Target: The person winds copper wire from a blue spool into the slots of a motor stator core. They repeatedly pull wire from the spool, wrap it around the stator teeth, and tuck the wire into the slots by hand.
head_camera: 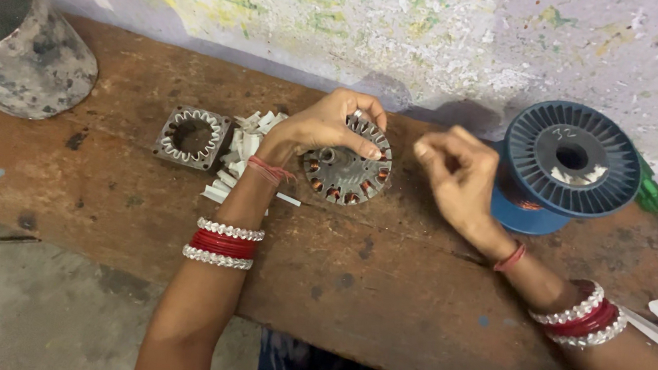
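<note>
The left hand [327, 124] is gripping the round stator core [346, 171], fingers curled over its top rim, holding it tilted on the wooden table [384, 279] near the wall. Copper coils are showing in several slots. The right hand [459, 173] is hovering just right of the core, fingertips pinched together, probably on thin wire too fine to see. The blue wire spool [568, 164] is sitting just beyond that hand.

Risks, as a judgement: wire could be snagging on a slot edge and snapping if pulled hard; the core could be slipping from the one-hand grip and loosening turns. White insulation strips [244, 149] and an empty stator [193, 137] are lying left, close enough to get knocked.
</note>
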